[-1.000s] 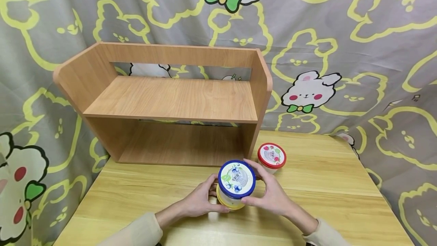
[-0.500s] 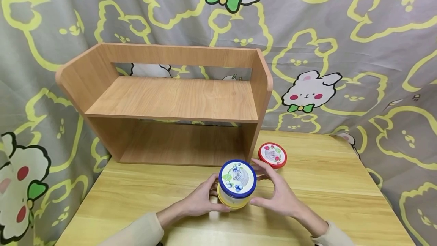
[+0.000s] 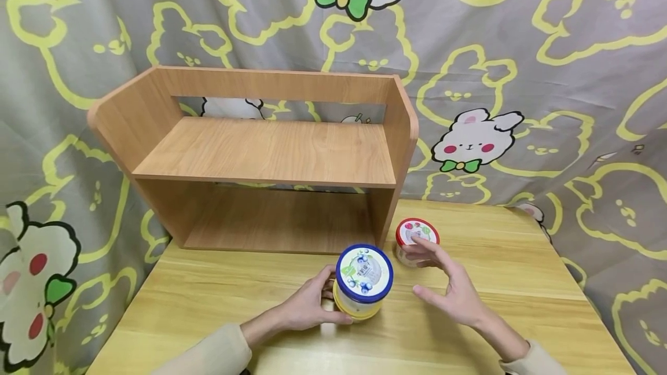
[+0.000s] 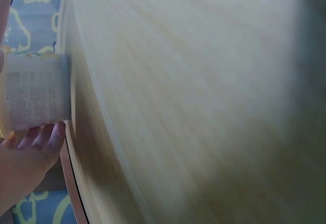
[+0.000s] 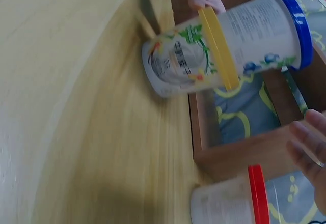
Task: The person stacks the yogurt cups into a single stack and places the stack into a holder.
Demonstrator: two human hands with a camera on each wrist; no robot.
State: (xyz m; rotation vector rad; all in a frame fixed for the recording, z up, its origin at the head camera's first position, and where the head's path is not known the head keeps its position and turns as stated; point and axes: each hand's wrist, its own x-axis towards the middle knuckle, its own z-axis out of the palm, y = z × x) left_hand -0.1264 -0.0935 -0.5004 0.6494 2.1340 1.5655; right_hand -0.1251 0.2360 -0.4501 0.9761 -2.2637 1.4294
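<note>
Two lidded tubs stand stacked on the table, a blue-lidded tub (image 3: 363, 272) on top of a yellow-lidded tub (image 5: 183, 63). My left hand (image 3: 304, 307) curls its fingers and thumb round the lower one from the left. In the left wrist view, those fingers bend along the printed side of the tub (image 4: 38, 89). My right hand (image 3: 458, 294) is off the stack to the right, its fingers spread and holding nothing. Its fingertips overlap a red-lidded tub (image 3: 408, 230) in the head view, while the right wrist view shows that hand apart from this tub.
A two-tier wooden shelf (image 3: 266, 149) stands behind the stack. The red-lidded tub sits beside its right side panel (image 3: 397, 149). Wooden tabletop (image 3: 521, 271) extends to the right, and a printed curtain (image 3: 469, 28) hangs behind and at both sides.
My right hand has let go of the blue-lidded tub and moved right, toward the red-lidded one. The stack and my left hand stay in place.
</note>
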